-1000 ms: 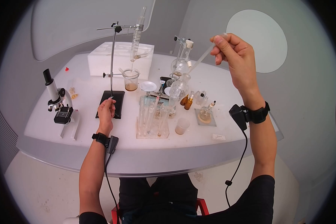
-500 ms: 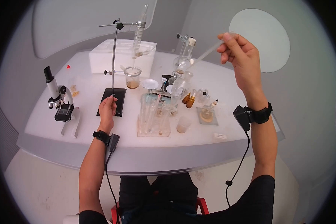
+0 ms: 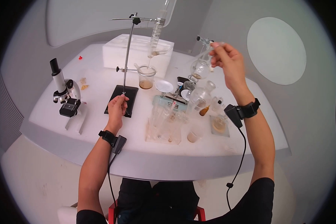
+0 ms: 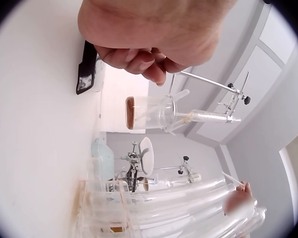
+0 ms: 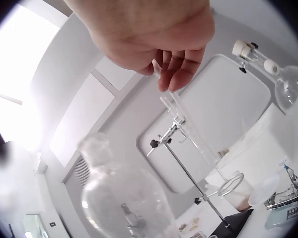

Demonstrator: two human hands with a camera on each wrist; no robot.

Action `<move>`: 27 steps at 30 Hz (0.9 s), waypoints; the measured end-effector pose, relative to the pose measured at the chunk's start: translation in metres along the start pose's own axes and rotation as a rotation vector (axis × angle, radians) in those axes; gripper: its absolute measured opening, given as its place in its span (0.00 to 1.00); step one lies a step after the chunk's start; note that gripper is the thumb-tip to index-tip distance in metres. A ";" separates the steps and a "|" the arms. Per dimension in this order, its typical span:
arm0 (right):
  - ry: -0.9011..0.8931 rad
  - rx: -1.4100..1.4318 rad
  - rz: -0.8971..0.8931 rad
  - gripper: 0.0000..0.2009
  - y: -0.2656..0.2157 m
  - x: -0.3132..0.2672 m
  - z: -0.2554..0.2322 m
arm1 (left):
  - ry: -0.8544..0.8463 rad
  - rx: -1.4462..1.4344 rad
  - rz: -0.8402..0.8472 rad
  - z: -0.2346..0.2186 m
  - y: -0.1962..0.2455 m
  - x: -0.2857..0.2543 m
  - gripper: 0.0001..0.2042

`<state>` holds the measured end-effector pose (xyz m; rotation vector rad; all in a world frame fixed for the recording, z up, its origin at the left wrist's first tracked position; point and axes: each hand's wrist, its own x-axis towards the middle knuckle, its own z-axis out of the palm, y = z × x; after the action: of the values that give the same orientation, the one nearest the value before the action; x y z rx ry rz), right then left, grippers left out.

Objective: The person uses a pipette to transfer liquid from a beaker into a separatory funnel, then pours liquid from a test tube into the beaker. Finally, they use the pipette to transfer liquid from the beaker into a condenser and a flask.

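TXT: none legible | balance lbl [image 5: 295, 212]: dark plate, marks too small

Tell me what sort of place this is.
Probably a chemistry or teaching lab: there's a microscope, a clamp stand and a rack of test tubes on the table.

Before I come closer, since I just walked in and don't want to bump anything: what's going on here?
Someone seated at a table holds a thin clear stick in their raised right hand. Their left hand grips the metal stand low, by its black base. The stand's ring surrounds a beaker of brown liquid, and a microscope stands off to the left.
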<state>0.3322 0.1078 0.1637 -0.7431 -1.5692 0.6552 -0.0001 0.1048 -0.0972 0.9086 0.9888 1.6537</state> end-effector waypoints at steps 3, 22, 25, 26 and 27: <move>-0.168 -0.125 0.093 0.14 0.021 0.021 0.026 | -0.028 -0.001 -0.011 0.001 0.001 0.001 0.14; -0.556 -0.274 0.409 0.12 0.135 0.078 0.108 | -0.090 -0.022 -0.047 0.012 0.003 -0.001 0.14; -0.622 -0.303 0.466 0.11 0.145 0.079 0.116 | -0.104 -0.009 -0.032 0.014 0.003 -0.002 0.14; -0.626 -0.301 0.466 0.11 0.148 0.080 0.118 | -0.113 -0.013 -0.032 0.014 0.004 -0.001 0.14; -0.647 -0.326 0.484 0.11 0.150 0.080 0.120 | -0.121 -0.017 -0.033 0.014 0.004 -0.001 0.14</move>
<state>0.2211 0.2647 0.0843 -1.2629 -2.1386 1.0819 0.0110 0.1052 -0.0883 0.9638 0.9014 1.5586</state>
